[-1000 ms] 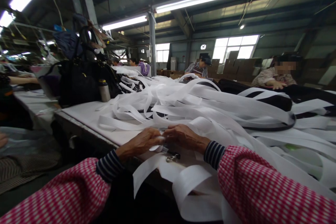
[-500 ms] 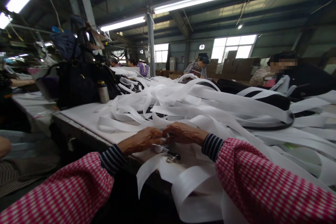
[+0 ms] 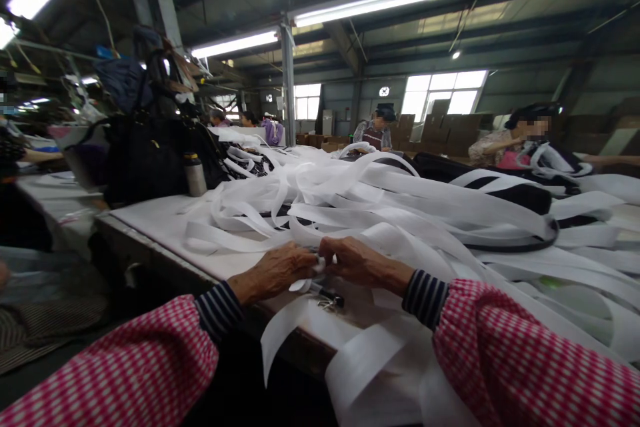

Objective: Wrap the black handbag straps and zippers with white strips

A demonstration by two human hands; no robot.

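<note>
My left hand (image 3: 280, 270) and my right hand (image 3: 363, 263) meet over the near edge of the table. Both are closed in a pinch on a small bunched piece of white strip (image 3: 319, 267) between the fingertips. A white end shows below the left fingers. Just under the hands lies a small dark piece with metal loops (image 3: 330, 300), its kind unclear. Loose white strip (image 3: 285, 323) curls over the table edge, and a wider loop (image 3: 367, 360) hangs below my right wrist.
A large tangled heap of white strips (image 3: 325, 180) covers the table ahead and to the right, with black material beneath. A bottle (image 3: 195, 175) and black bags (image 3: 143, 157) stand at the left. Other people (image 3: 375, 130) work across the table.
My right hand has shifted slightly right and its fingers are more arched; the left hand moved slightly right too. At the far right a person has raised their head.
</note>
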